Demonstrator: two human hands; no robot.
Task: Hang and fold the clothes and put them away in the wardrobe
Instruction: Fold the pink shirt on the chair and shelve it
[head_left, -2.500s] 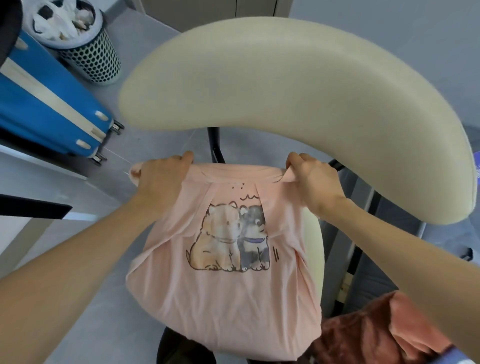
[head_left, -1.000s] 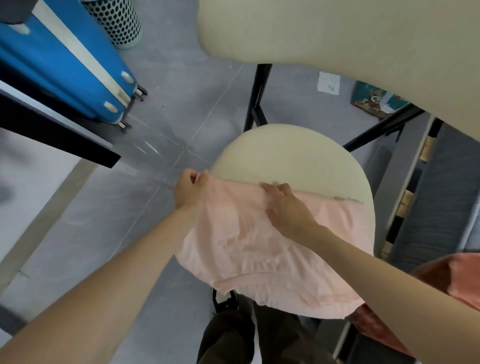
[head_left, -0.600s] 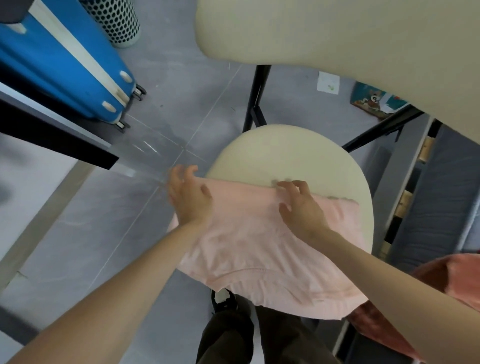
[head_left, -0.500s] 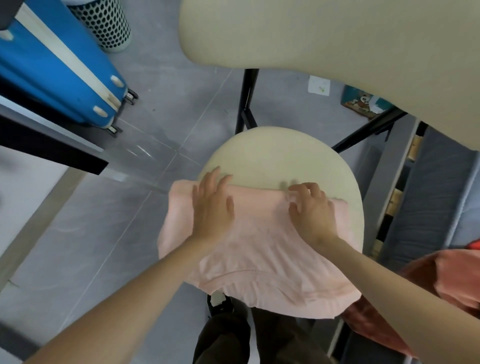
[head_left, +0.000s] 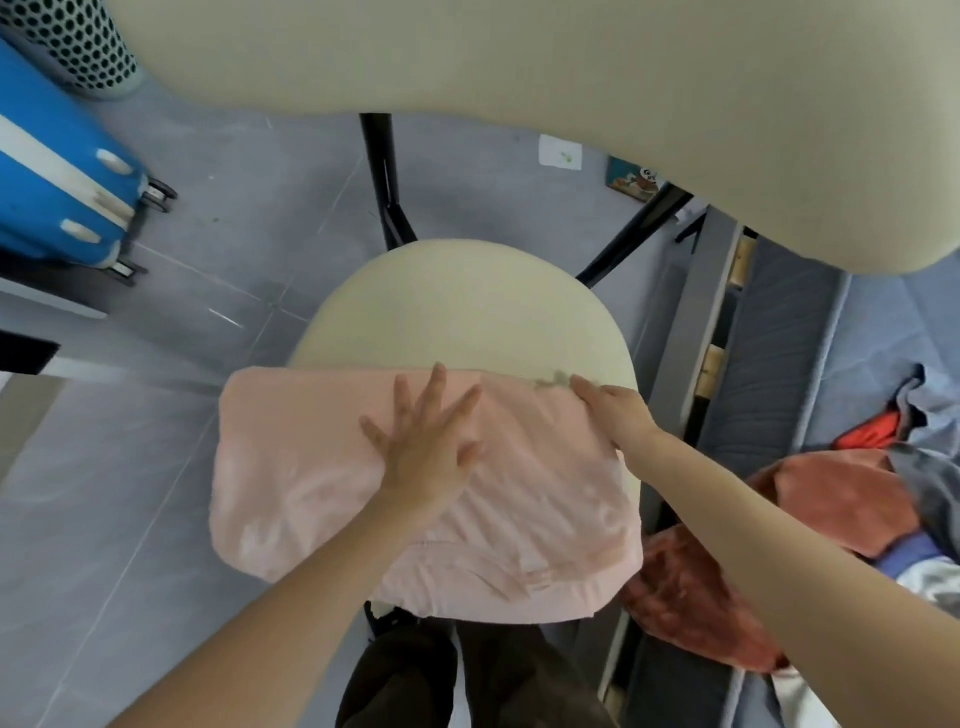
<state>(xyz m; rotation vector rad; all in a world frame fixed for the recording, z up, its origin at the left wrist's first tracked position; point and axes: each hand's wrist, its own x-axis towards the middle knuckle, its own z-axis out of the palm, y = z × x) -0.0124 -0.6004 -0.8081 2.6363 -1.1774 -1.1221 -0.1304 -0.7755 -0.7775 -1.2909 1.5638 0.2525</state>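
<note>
A pink T-shirt (head_left: 291, 467), folded over with its plain side up, lies across the front half of a cream chair seat (head_left: 457, 306) and hangs past the seat's left and near edges. My left hand (head_left: 423, 449) lies flat on the middle of the shirt with fingers spread. My right hand (head_left: 615, 413) rests on the shirt's far right corner near the seat's right edge, fingers extended along the fold. A little of the dark print shows at that corner.
The chair's cream backrest (head_left: 571, 78) fills the top of the view. A blue suitcase (head_left: 57, 176) and a perforated bin (head_left: 78, 47) stand at the far left on the grey floor. More clothes (head_left: 831, 499), rust-red and grey, are heaped on the bed at right.
The shirt was held spread with the print up, then laid and folded on the seat. Since half a second ago both hands slid rightward across it, the right one reaching the far right corner.
</note>
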